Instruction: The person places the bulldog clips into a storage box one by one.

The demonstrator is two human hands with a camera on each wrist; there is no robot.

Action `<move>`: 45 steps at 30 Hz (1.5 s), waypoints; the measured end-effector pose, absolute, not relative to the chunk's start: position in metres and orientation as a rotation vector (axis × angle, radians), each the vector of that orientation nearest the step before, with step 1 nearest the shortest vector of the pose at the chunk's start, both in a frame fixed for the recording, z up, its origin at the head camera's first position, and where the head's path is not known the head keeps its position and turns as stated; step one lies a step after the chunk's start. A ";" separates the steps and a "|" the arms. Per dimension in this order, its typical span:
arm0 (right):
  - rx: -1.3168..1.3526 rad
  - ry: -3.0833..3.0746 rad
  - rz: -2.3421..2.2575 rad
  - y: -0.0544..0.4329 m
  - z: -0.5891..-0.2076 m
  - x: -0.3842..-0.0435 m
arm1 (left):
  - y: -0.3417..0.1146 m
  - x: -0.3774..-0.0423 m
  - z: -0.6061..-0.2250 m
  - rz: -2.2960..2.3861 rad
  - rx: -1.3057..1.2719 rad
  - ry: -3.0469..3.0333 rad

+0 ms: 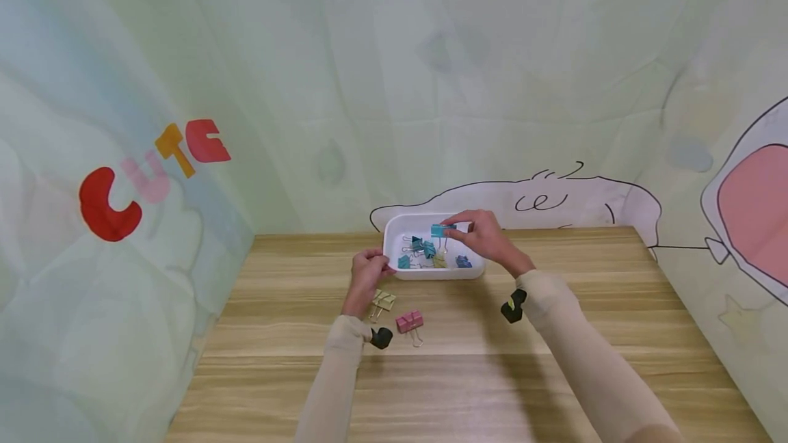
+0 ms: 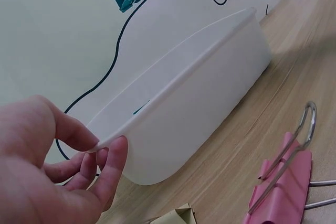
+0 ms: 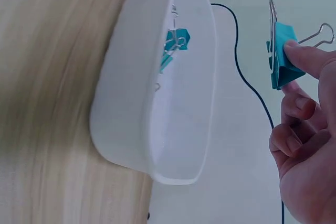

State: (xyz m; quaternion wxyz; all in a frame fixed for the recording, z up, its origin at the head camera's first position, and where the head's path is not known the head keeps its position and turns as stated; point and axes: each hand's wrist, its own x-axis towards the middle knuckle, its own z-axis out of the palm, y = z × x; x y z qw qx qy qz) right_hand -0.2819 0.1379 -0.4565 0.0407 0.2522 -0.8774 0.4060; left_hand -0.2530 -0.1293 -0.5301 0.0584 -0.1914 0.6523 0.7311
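Observation:
My right hand (image 1: pixel 485 234) pinches a teal binder clip (image 3: pixel 284 56) between thumb and fingers, held up over a white plastic tray (image 2: pixel 194 98). Its wire handles stick out to either side in the right wrist view. At the tray's near left corner, my left hand (image 2: pixel 68 156) pinches the rim with thumb on top and fingers below. Inside the tray lie several binder clips: teal ones (image 1: pixel 429 249), a yellow one (image 1: pixel 439 261) and a blue one (image 1: pixel 463 262). On the table, close to my left wrist, are a pale yellow binder clip (image 1: pixel 384 300) and a pink binder clip (image 1: pixel 410 321).
The wood-grain table (image 1: pixel 295 361) reaches back to a printed curtain (image 1: pixel 345 122), and the tray stands at that far edge. Curtain also hangs along the left and right sides. Black wrist cameras (image 1: pixel 514 306) sit on both sleeves.

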 end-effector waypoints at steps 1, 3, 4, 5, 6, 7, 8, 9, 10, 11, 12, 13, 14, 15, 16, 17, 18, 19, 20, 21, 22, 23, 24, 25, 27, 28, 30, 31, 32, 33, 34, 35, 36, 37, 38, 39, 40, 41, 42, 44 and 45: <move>0.760 -2.686 1.232 0.138 -0.455 -0.283 | -0.129 -0.253 -0.530 2.215 -0.583 1.975; 0.744 -2.679 1.205 0.138 -0.451 -0.286 | -0.128 -0.253 -0.530 2.215 -0.581 1.981; 0.734 -2.679 1.196 0.138 -0.449 -0.288 | -0.128 -0.253 -0.531 2.219 -0.579 1.980; 0.716 -2.683 1.193 0.139 -0.447 -0.289 | -0.128 -0.253 -0.531 2.221 -0.576 1.981; 0.694 -2.689 1.194 0.139 -0.445 -0.290 | -0.128 -0.253 -0.531 2.222 -0.575 1.978; 0.676 -2.697 1.195 0.140 -0.444 -0.291 | -0.128 -0.253 -0.530 2.224 -0.573 1.978; 0.658 -2.705 1.197 0.140 -0.442 -0.292 | -0.128 -0.253 -0.531 2.227 -0.570 1.976; 0.638 -2.716 1.202 0.141 -0.441 -0.293 | -0.128 -0.253 -0.530 2.226 -0.571 1.974; 0.618 -2.726 1.205 0.142 -0.440 -0.293 | -0.128 -0.253 -0.530 2.226 -0.571 1.973; 0.605 -2.734 1.207 0.142 -0.439 -0.294 | -0.128 -0.253 -0.530 2.225 -0.571 1.975; 0.595 -2.740 1.206 0.143 -0.438 -0.294 | -0.128 -0.253 -0.530 2.225 -0.571 1.975; 0.587 -2.746 1.205 0.144 -0.438 -0.294 | -0.128 -0.252 -0.529 2.224 -0.571 1.978; 0.576 -2.750 1.209 0.144 -0.438 -0.294 | -0.128 -0.252 -0.530 2.228 -0.568 1.978; 0.567 -2.753 1.209 0.145 -0.439 -0.294 | -0.128 -0.252 -0.529 2.231 -0.567 1.978; 0.555 -2.757 1.210 0.145 -0.439 -0.294 | -0.128 -0.252 -0.529 2.233 -0.565 1.981; 0.543 -2.759 1.215 0.146 -0.440 -0.294 | -0.127 -0.252 -0.529 2.236 -0.563 1.982; 0.534 -2.760 1.214 0.146 -0.441 -0.293 | -0.127 -0.252 -0.529 2.239 -0.561 1.984; 0.532 -2.761 1.212 0.146 -0.441 -0.293 | -0.127 -0.252 -0.530 2.242 -0.560 1.984; 0.535 -2.761 1.213 0.147 -0.442 -0.292 | -0.127 -0.252 -0.530 2.245 -0.562 1.982; 0.545 -2.762 1.215 0.146 -0.442 -0.292 | -0.127 -0.252 -0.529 2.242 -0.565 1.984; 0.559 -2.762 1.216 0.146 -0.443 -0.291 | -0.127 -0.252 -0.529 2.240 -0.568 1.985; 0.578 -2.760 1.221 0.146 -0.443 -0.290 | -0.127 -0.252 -0.529 2.239 -0.570 1.984; 0.600 -2.758 1.221 0.146 -0.443 -0.289 | -0.127 -0.252 -0.529 2.236 -0.572 1.985; 0.622 -2.756 1.226 0.145 -0.444 -0.288 | -0.127 -0.252 -0.529 2.234 -0.577 1.984; 0.660 -2.749 1.223 0.144 -0.444 -0.287 | -0.128 -0.252 -0.528 2.228 -0.579 1.987; 0.676 -2.744 1.219 0.143 -0.445 -0.286 | -0.128 -0.252 -0.528 2.227 -0.579 1.986; 0.696 -2.739 1.209 0.141 -0.445 -0.284 | -0.128 -0.253 -0.528 2.229 -0.575 1.985; 0.704 -2.740 1.207 0.140 -0.446 -0.284 | -0.128 -0.253 -0.528 2.231 -0.574 1.985; 0.709 -2.740 1.209 0.140 -0.446 -0.283 | -0.128 -0.253 -0.528 2.232 -0.571 1.985; 0.716 -2.742 1.218 0.139 -0.446 -0.281 | -0.128 -0.253 -0.528 2.234 -0.570 1.985; 0.729 -2.740 1.226 0.138 -0.447 -0.280 | -0.128 -0.253 -0.528 2.235 -0.570 1.984; 0.742 -2.738 1.240 0.137 -0.448 -0.278 | -0.128 -0.253 -0.528 2.236 -0.571 1.984; 0.754 -2.738 1.255 0.136 -0.449 -0.277 | -0.128 -0.252 -0.528 2.234 -0.572 1.984; 0.771 -2.735 1.268 0.135 -0.451 -0.275 | -0.128 -0.252 -0.528 2.233 -0.574 1.983; 0.789 -2.732 1.285 0.133 -0.452 -0.274 | -0.128 -0.252 -0.527 2.234 -0.575 1.981; 0.809 -2.729 1.302 0.132 -0.454 -0.272 | -0.129 -0.252 -0.527 2.233 -0.577 1.978; 0.826 -2.726 1.316 0.131 -0.456 -0.270 | -0.129 -0.251 -0.527 2.233 -0.577 1.976; 0.842 -2.725 1.335 0.129 -0.458 -0.268 | -0.129 -0.251 -0.527 2.235 -0.577 1.975; 0.853 -2.729 1.349 0.127 -0.460 -0.266 | -0.129 -0.251 -0.528 2.237 -0.575 1.974; 0.882 -2.735 1.360 0.124 -0.464 -0.262 | -0.129 -0.252 -0.529 2.242 -0.574 1.972; 0.894 -2.740 1.358 0.122 -0.466 -0.260 | -0.129 -0.252 -0.529 2.243 -0.574 1.972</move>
